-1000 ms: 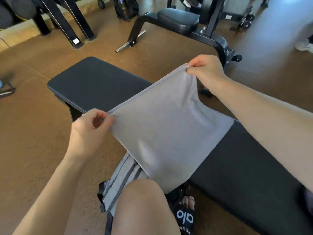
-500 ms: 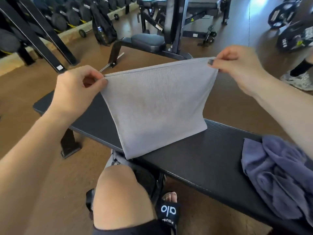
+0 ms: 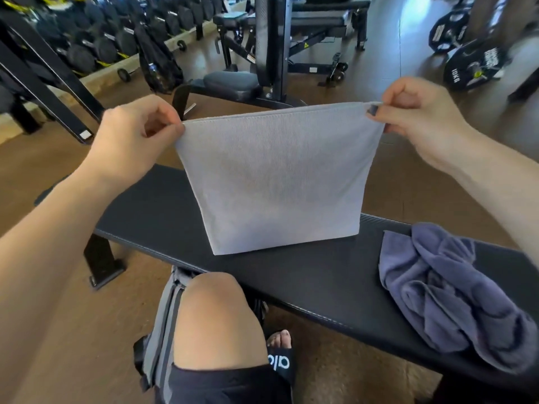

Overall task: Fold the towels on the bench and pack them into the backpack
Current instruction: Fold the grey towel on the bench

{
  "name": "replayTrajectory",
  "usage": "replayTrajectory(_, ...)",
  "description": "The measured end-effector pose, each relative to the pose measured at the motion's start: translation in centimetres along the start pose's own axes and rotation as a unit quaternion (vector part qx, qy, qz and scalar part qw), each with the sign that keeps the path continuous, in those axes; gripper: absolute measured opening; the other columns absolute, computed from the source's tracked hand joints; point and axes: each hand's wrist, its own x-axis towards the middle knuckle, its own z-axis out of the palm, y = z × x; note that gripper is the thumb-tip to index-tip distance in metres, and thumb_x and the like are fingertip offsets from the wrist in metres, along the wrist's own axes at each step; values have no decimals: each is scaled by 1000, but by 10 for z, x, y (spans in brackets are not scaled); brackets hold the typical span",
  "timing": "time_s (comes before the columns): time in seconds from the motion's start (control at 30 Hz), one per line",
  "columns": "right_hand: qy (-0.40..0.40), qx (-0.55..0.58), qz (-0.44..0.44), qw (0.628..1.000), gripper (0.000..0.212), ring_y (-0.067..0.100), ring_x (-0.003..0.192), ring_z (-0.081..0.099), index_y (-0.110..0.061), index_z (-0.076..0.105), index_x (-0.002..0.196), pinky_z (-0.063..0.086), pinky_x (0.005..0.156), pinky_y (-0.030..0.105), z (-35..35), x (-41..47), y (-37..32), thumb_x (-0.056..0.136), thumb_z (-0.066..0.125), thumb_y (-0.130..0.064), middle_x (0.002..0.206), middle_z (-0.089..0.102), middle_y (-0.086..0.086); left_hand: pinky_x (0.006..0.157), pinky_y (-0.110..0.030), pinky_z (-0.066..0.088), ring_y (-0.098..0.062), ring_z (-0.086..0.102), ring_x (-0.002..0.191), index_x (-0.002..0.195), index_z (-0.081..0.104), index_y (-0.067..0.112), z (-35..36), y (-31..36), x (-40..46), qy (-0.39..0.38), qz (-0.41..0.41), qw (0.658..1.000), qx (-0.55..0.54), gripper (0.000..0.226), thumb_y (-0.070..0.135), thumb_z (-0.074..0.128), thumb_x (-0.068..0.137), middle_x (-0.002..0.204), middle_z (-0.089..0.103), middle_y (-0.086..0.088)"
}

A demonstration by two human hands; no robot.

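Observation:
A light grey towel (image 3: 277, 179) hangs upright over the black bench (image 3: 306, 275), its lower edge just above or touching the pad. My left hand (image 3: 134, 138) pinches its top left corner. My right hand (image 3: 417, 118) pinches the top right corner, so the top edge is stretched flat. A crumpled blue-purple towel (image 3: 449, 295) lies on the bench at the right. Below the bench, a grey backpack (image 3: 163, 319) with dark stripes stands on the floor, mostly hidden behind my knee (image 3: 215, 316).
My foot in a black slide sandal (image 3: 280, 360) rests under the bench. Brown gym floor surrounds the bench. Beyond it stand an adjustable bench (image 3: 233, 83), a dumbbell rack (image 3: 87, 36), a dark bag (image 3: 157, 62) and weight plates (image 3: 472, 65).
Both hands lifted the grey towel from lying slanted over the bench to hanging upright, its top edge pulled level. The view tilted up, and the blue-purple towel came into sight.

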Motion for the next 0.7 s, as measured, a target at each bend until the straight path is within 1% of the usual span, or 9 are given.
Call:
replayTrajectory(0.1,-47,-55,-21,997,23,8,74,60,-27,62,80,50,70,19,-7,-7,-6,87,73,-8,70,67,-8,86,-19,48,-6,62,88,91,61,34,0,6,5,-9,10,1000,-1,15,20,64,97,96,67,5)
replayTrajectory(0.2,-77,-97,-25,992,22,7,74,63,-30,65,79,51,75,21,-16,-12,-10,87,74,-12,73,70,-8,87,-22,48,-8,63,89,90,61,34,1,8,8,-23,11,1000,5,16,20,64,97,94,65,6)
replayTrajectory(0.27,-70,-106,-20,992,20,9,73,65,-29,66,78,51,76,24,-23,-14,-10,85,76,-14,73,70,-8,85,-18,47,-2,62,87,86,59,35,1,8,9,-27,12,1000,6,20,19,64,97,92,65,12)
replayTrajectory(0.33,-60,-113,-18,992,18,9,71,64,-26,65,78,52,73,23,-28,-14,-9,85,76,-14,71,69,-7,82,-10,46,4,61,87,85,58,34,1,9,11,-31,18,999,13,20,19,64,97,92,65,15)
replayTrajectory(0.4,-49,-120,-18,991,18,8,69,63,-24,65,78,51,72,20,-30,-15,-9,86,75,-12,69,68,-8,78,-3,43,1,61,83,88,60,32,1,11,12,-28,30,999,21,17,18,63,97,91,65,10)
replayTrajectory(0.47,-35,-131,-18,991,19,6,68,62,-23,63,77,50,73,17,-32,-14,-8,86,74,-10,68,68,-8,78,0,41,-6,60,86,96,63,24,3,12,12,-32,41,998,35,8,16,63,97,94,65,4)
replayTrajectory(0.57,-22,-157,-15,987,17,8,69,63,-21,62,79,50,73,18,-33,-14,-8,86,74,-11,74,69,-2,79,-3,42,-13,63,90,98,64,20,4,11,12,-40,59,996,48,5,16,63,97,96,66,2)
replayTrajectory(0.63,-15,-175,-12,984,17,7,70,62,-19,61,80,50,72,17,-33,-15,-7,85,74,-9,76,68,1,79,-7,44,-10,62,87,96,63,22,5,9,12,-38,65,996,47,8,14,64,96,94,66,2)
replayTrajectory(0.7,-16,-191,-19,981,15,6,69,59,-16,62,85,48,71,16,-33,-15,-7,85,73,-7,75,65,0,78,-7,44,-2,60,82,95,62,26,6,8,13,-34,73,996,43,13,14,65,96,92,66,2)
